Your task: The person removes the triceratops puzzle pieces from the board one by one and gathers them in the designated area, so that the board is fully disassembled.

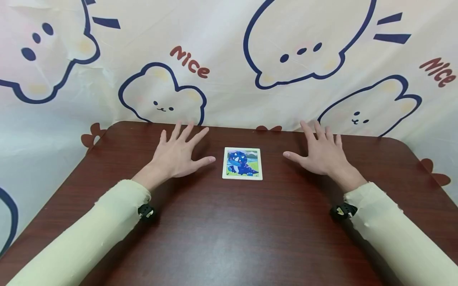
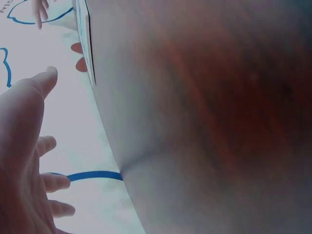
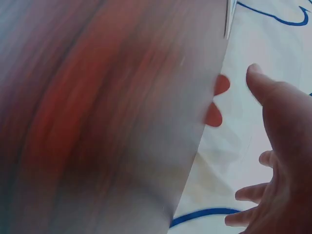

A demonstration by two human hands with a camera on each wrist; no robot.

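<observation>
A small square picture puzzle (image 1: 242, 163) with a white frame lies flat on the dark wooden table (image 1: 236, 230); it shows a blue cartoon dinosaur on a green and blue scene. To its left, my left hand (image 1: 175, 155) is spread over the table, thumb pointing at the puzzle and apart from it. On the other side my right hand (image 1: 323, 154) is spread the same way, its thumb also apart from the puzzle. Neither hand holds anything. In the left wrist view the puzzle's edge (image 2: 87, 44) shows as a thin slab beyond the thumb.
Behind the table hangs a pale cloth (image 1: 225, 99) printed with cartoon bears and the word "Nice", reaching round both sides. Dark bands with small devices (image 1: 146, 212) sit at both wrists, below light sleeves (image 1: 86, 230).
</observation>
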